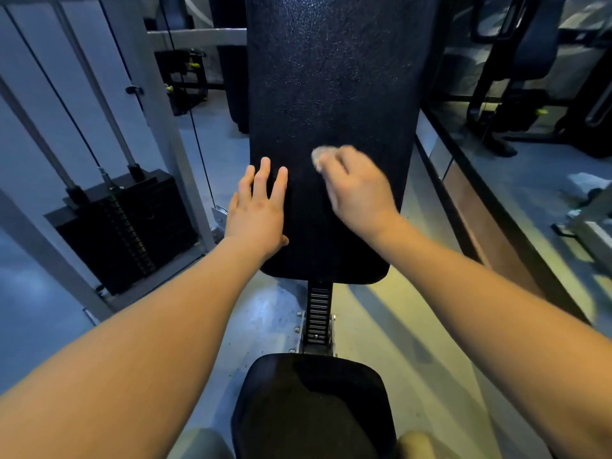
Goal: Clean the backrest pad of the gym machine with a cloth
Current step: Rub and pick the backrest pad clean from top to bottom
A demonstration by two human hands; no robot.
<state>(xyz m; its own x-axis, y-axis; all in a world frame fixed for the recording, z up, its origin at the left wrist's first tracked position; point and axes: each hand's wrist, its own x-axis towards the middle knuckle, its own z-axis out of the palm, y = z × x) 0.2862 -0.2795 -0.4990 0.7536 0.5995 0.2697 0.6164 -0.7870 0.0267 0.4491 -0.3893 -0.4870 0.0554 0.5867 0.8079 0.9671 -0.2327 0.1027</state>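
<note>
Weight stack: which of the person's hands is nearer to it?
Left. The left hand lies on the backrest pad, at its edge toward the weight stack; the right hand, gripping the cloth, is farther across.

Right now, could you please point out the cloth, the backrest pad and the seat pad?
cloth (317, 158), head view, its visible pale edge.
backrest pad (331, 77), head view, bare upper face.
seat pad (314, 409), head view, top surface middle.

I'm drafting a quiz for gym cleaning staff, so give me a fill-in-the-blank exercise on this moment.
1. The right hand presses a small cloth on the ____ half of the backrest pad.
2. The left hand lies flat at the pad's ____ edge, holding nothing.
3. The seat pad sits ____ the backrest pad.
Missing words: lower; left; below.
</note>
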